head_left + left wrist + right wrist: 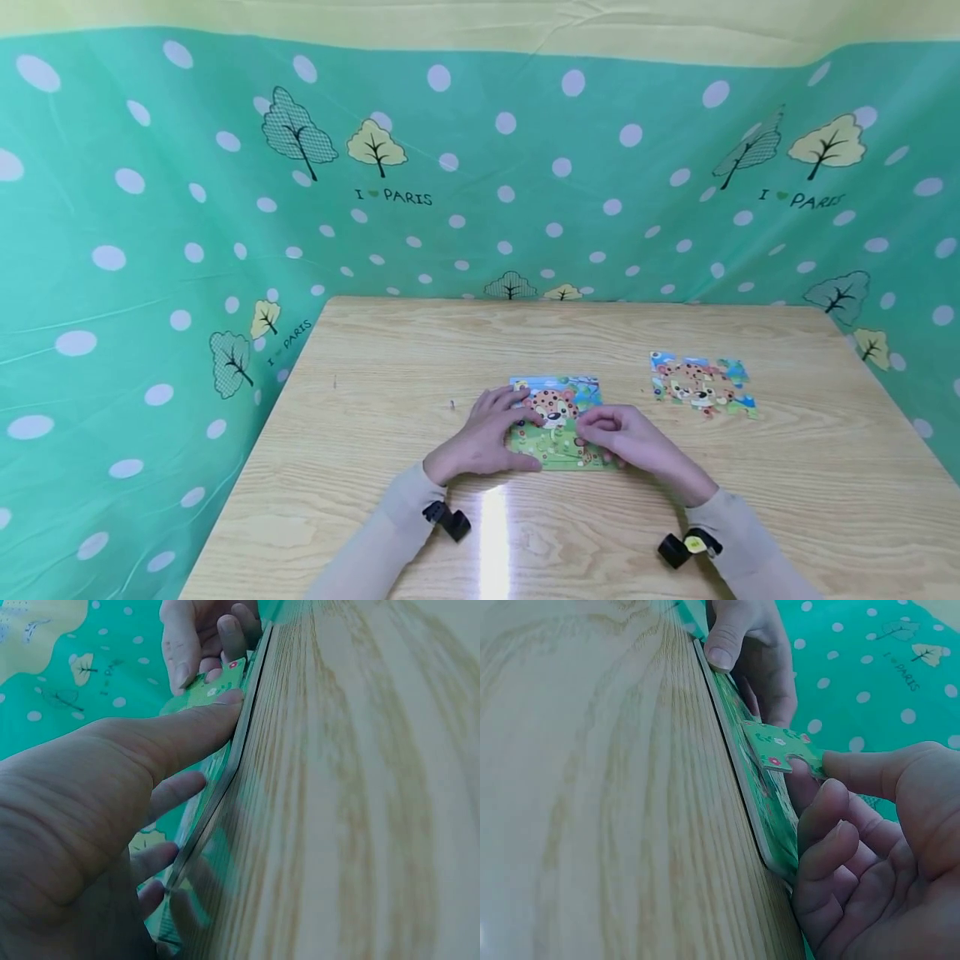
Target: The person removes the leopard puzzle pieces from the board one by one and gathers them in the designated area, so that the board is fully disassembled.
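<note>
A leopard picture puzzle board (558,454) lies flat on the table. My left hand (491,433) rests on its left side with fingers spread, the thumb at the near edge; in the left wrist view the left hand (112,795) has its thumb on the board's edge. Over the board's right part, my right hand (630,437) pinches a puzzle piece. The right wrist view shows this green piece (776,746) with small flowers, tilted above the board (739,772), between the thumb and fingers of the right hand (877,840).
To the right and farther back on the wooden table (405,350) lies a group of joined puzzle pieces (693,383) with a leopard face. Small scraps (452,406) lie left of the board. A green dotted cloth (420,192) hangs behind the table.
</note>
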Action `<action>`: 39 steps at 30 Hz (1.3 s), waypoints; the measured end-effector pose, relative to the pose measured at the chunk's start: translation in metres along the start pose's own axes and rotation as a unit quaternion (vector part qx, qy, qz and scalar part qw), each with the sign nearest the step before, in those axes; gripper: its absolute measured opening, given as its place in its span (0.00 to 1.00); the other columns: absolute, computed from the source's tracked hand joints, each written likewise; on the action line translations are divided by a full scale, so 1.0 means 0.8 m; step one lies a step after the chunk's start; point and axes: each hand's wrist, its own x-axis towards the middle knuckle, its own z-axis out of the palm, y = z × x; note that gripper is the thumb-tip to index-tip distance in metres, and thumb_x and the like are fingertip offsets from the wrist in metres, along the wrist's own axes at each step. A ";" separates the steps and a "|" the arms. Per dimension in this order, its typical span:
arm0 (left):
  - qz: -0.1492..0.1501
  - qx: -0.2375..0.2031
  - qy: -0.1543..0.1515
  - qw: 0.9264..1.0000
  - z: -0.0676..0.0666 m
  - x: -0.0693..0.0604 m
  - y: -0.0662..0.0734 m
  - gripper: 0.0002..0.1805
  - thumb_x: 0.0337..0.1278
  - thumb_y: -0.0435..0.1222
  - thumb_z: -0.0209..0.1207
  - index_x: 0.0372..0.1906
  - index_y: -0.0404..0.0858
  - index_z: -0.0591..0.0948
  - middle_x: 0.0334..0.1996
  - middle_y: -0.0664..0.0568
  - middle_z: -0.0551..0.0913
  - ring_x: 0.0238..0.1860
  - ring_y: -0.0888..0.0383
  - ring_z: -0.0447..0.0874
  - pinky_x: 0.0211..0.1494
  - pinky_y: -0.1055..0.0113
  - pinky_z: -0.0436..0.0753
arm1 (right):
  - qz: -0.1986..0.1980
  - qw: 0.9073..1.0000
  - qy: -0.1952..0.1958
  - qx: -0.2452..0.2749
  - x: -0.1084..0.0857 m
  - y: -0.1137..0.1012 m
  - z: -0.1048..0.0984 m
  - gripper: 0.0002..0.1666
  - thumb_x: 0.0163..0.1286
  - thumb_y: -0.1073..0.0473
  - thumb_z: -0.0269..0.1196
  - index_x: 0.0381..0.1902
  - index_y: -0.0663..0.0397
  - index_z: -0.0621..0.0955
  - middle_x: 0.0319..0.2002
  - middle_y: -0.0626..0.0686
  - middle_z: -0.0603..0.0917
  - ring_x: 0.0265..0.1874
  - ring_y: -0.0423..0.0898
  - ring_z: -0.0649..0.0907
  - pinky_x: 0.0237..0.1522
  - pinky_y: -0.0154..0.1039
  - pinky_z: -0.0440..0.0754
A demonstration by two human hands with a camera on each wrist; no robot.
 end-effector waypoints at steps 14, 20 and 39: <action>-0.006 0.017 -0.006 1.000 -0.002 -0.001 0.001 0.30 0.58 0.57 0.74 0.66 0.58 0.85 0.86 0.48 0.57 0.87 0.41 0.45 0.88 0.36 0.39 | 0.006 0.999 0.018 0.026 -0.009 0.009 -0.021 0.24 0.81 0.53 0.63 0.62 0.68 0.81 0.34 0.50 0.88 0.19 0.37 0.75 0.19 0.30 0.73; -0.006 0.024 -0.005 1.000 -0.001 -0.001 0.000 0.31 0.57 0.57 0.74 0.66 0.58 0.85 0.86 0.48 0.57 0.87 0.42 0.45 0.88 0.36 0.39 | 0.001 0.999 0.024 0.024 -0.013 0.014 -0.029 0.23 0.82 0.53 0.62 0.61 0.67 0.81 0.33 0.51 0.87 0.19 0.38 0.75 0.19 0.31 0.73; -0.009 0.009 -0.014 1.000 0.000 -0.002 0.002 0.31 0.58 0.56 0.74 0.67 0.58 0.84 0.87 0.49 0.56 0.88 0.43 0.43 0.88 0.37 0.39 | 0.024 0.997 0.076 0.004 -0.033 0.030 -0.053 0.24 0.79 0.52 0.65 0.59 0.67 0.81 0.36 0.51 0.90 0.21 0.38 0.77 0.21 0.33 0.77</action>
